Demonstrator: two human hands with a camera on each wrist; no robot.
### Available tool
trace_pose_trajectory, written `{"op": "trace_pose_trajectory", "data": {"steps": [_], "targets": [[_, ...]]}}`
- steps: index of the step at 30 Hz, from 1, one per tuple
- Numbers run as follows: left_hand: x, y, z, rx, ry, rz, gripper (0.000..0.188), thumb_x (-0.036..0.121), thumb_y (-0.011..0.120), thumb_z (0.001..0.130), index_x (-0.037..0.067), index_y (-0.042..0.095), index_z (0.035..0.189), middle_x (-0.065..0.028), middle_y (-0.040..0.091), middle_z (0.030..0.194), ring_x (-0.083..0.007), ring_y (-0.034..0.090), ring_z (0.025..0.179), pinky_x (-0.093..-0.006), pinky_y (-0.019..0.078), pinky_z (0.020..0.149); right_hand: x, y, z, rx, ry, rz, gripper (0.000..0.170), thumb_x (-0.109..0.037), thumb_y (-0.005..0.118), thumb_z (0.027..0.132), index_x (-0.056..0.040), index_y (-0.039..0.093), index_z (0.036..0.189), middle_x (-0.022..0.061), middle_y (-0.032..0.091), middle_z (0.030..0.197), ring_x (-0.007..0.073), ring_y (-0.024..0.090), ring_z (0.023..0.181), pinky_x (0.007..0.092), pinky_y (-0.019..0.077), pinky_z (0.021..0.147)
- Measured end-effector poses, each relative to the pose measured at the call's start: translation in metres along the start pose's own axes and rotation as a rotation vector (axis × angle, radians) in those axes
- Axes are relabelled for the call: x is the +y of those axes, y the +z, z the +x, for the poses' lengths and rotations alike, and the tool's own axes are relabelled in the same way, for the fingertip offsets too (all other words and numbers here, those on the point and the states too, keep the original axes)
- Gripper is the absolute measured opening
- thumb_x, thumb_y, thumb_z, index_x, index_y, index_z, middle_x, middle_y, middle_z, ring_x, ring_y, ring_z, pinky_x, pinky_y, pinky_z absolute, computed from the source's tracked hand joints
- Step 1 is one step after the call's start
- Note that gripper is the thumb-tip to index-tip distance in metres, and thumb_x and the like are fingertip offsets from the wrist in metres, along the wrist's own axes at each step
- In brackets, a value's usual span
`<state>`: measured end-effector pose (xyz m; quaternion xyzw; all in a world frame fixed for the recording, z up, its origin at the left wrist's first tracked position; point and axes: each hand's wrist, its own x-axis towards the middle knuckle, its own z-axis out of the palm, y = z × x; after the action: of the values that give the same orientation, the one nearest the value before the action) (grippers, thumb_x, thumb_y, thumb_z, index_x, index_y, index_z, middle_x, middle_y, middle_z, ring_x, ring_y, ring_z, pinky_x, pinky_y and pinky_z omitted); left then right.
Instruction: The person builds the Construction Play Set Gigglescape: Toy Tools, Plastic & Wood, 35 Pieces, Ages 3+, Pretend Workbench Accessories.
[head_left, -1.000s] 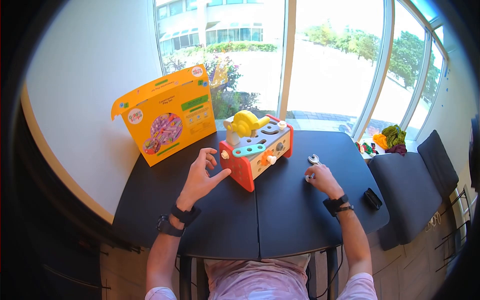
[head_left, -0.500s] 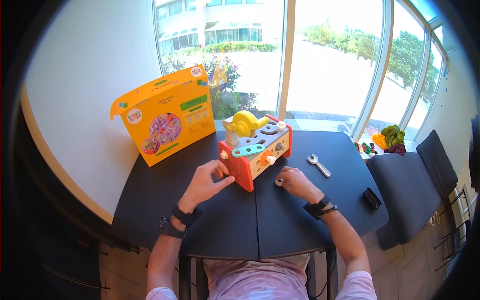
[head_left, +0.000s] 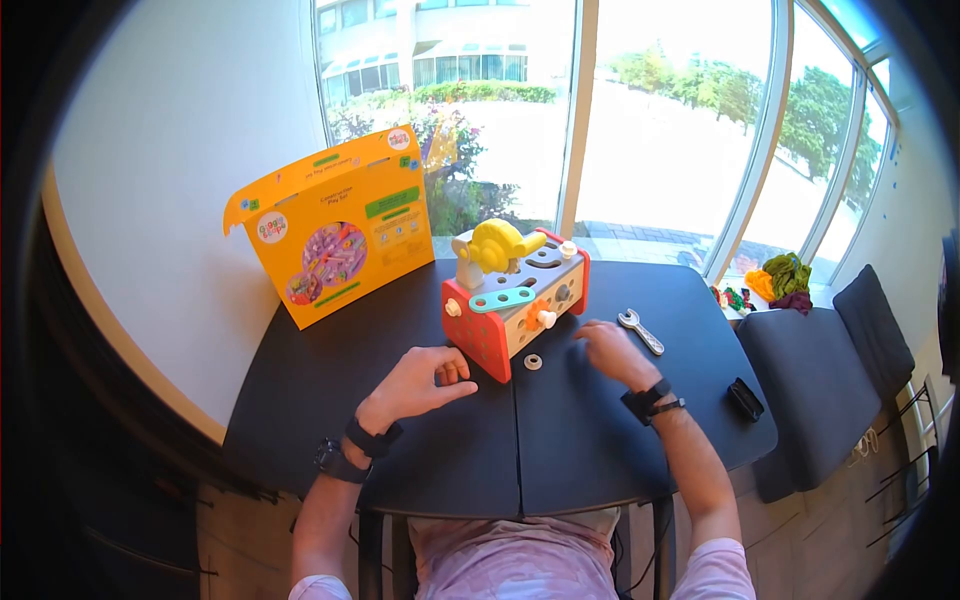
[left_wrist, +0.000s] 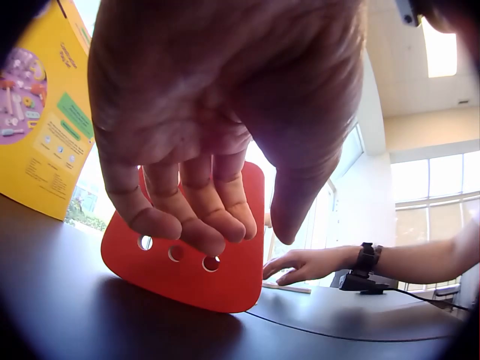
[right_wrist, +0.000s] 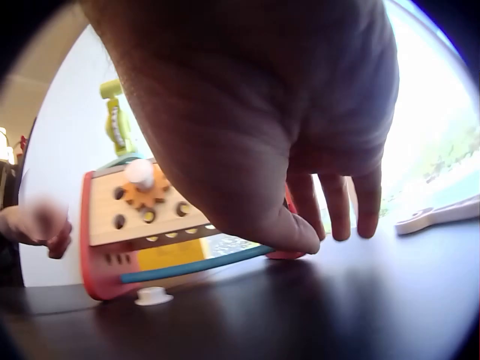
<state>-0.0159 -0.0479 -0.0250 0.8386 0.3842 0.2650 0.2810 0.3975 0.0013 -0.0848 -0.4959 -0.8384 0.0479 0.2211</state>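
A toy workbench (head_left: 520,338) stands on the table, with a red end panel (left_wrist: 229,289), a grey top and a wooden side. On that side sits an orange gear (right_wrist: 144,193) with a white bolt through it. A small pale nut (right_wrist: 154,297) lies flat on the table before the workbench. My left hand (head_left: 425,383) hovers beside the red end panel, fingers loosely bent and holding nothing. Between the workbench and a grey toy wrench (head_left: 647,337) is my right hand (head_left: 613,355), fingers extended, nothing in its grasp.
A yellow play-set box (head_left: 400,255) stands upright at the back left. On the right of the table lies a small black case (head_left: 744,398). Colourful cloth (head_left: 785,275) is piled by the window, behind a dark cushioned seat (head_left: 820,375).
My right hand carried the nut leftward from beside the wrench, set it down by the workbench, let go and drew back right. The left hand has dropped a little nearer me.
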Motion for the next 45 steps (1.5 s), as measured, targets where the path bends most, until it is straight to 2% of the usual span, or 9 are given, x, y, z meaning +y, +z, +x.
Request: {"op": "trace_pose_trajectory", "data": {"steps": [2, 7, 12, 18, 24, 27, 33, 42, 45], "targets": [[-0.001, 0.0, -0.001, -0.009, -0.014, -0.001, 0.033, 0.033, 0.091, 0.096, 0.002, 0.079, 0.104, -0.0091, 0.078, 0.087, -0.02, 0.073, 0.078, -0.0341, 0.0608, 0.075, 0.04, 0.003, -0.017, 0.17, 0.028, -0.188, 0.044, 0.008, 0.058, 0.092, -0.0013, 0.076, 0.131, 0.0216, 0.075, 0.137, 0.0411, 0.066, 0.137, 0.0504, 0.0526, 0.119], [-0.013, 0.003, -0.003, 0.001, 0.023, 0.01, 0.032, 0.033, 0.092, 0.097, 0.004, 0.079, 0.104, -0.0053, 0.075, 0.083, -0.0147, 0.071, 0.075, -0.0314, 0.0595, 0.074, 0.096, -0.023, -0.042, 0.085, 0.265, -0.142, 0.041, 0.009, 0.058, 0.094, -0.0018, 0.074, 0.13, 0.022, 0.075, 0.134, 0.0439, 0.065, 0.134, 0.0519, 0.0516, 0.117], [-0.012, 0.005, -0.001, -0.012, -0.006, -0.002, 0.032, 0.033, 0.092, 0.097, 0.004, 0.079, 0.104, -0.0057, 0.076, 0.084, -0.0149, 0.071, 0.075, -0.0312, 0.0599, 0.074, 0.098, -0.036, -0.052, 0.063, 0.288, -0.242, 0.035, 0.008, 0.06, 0.095, -0.0037, 0.076, 0.123, 0.0207, 0.078, 0.122, 0.0435, 0.07, 0.123, 0.0513, 0.0567, 0.108], [-0.008, 0.006, -0.001, -0.026, -0.011, -0.007, 0.033, 0.032, 0.091, 0.096, 0.002, 0.079, 0.103, -0.0084, 0.078, 0.086, -0.0177, 0.073, 0.076, -0.0322, 0.0603, 0.074, 0.068, -0.057, -0.042, 0.011, 0.42, -0.211, 0.024, -0.009, 0.076, 0.094, -0.0047, 0.082, 0.117, 0.017, 0.083, 0.1, 0.0386, 0.08, 0.098, 0.0484, 0.0632, 0.092], [-0.008, 0.001, -0.004, -0.008, -0.013, 0.018, 0.032, 0.032, 0.091, 0.096, 0.002, 0.08, 0.104, -0.0084, 0.078, 0.086, -0.0177, 0.073, 0.076, -0.0323, 0.0604, 0.074, 0.066, -0.055, -0.04, 0.099, 0.516, -0.13, 0.017, -0.008, 0.075, 0.095, -0.0049, 0.086, 0.107, 0.0153, 0.084, 0.1, 0.0352, 0.081, 0.09, 0.0469, 0.0641, 0.086], [-0.003, -0.001, -0.006, -0.01, -0.036, 0.007, 0.031, 0.03, 0.091, 0.096, 0.002, 0.08, 0.104, -0.0084, 0.078, 0.086, -0.0172, 0.073, 0.075, -0.032, 0.0603, 0.074, 0.082, -0.057, -0.047, 0.143, 0.402, -0.011, 0.024, -0.005, 0.073, 0.093, -0.0079, 0.084, 0.113, 0.0171, 0.084, 0.114, 0.039, 0.079, 0.11, 0.0484, 0.063, 0.1], [-0.007, 0.003, -0.004, -0.01, -0.031, 0.0, 0.029, 0.03, 0.092, 0.097, 0.004, 0.08, 0.103, -0.0036, 0.077, 0.084, -0.0122, 0.069, 0.073, -0.029, 0.0578, 0.071, 0.07, -0.076, -0.056, -0.223, 0.329, 0.018, 0.035, -0.003, 0.081, 0.088, -0.0092, 0.083, 0.123, 0.0144, 0.082, 0.122, 0.0324, 0.077, 0.116, 0.0442, 0.0622, 0.103], [0.002, 0.006, -0.002, -0.035, -0.055, -0.009, 0.028, 0.028, 0.09, 0.096, 0.002, 0.081, 0.103, -0.0078, 0.079, 0.086, -0.0158, 0.071, 0.075, -0.0311, 0.0592, 0.074, 0.05, -0.032, -0.036, -0.024, 0.175, 0.028, 0.016, -0.018, 0.085, 0.093, -0.013, 0.086, 0.108, 0.0128, 0.079, 0.111, 0.0393, 0.07, 0.12, 0.0486, 0.0545, 0.109], [0.003, 0.005, -0.002, -0.035, -0.053, 0.003, 0.028, 0.028, 0.09, 0.096, 0.002, 0.081, 0.103, -0.0077, 0.079, 0.086, -0.016, 0.071, 0.075, -0.0311, 0.0594, 0.074, 0.035, -0.016, -0.021, 0.028, 0.086, 0.045, 0.014, -0.019, 0.085, 0.094, -0.0096, 0.087, 0.105, 0.0135, 0.08, 0.11, 0.0382, 0.074, 0.112, 0.0481, 0.0582, 0.103]]}}
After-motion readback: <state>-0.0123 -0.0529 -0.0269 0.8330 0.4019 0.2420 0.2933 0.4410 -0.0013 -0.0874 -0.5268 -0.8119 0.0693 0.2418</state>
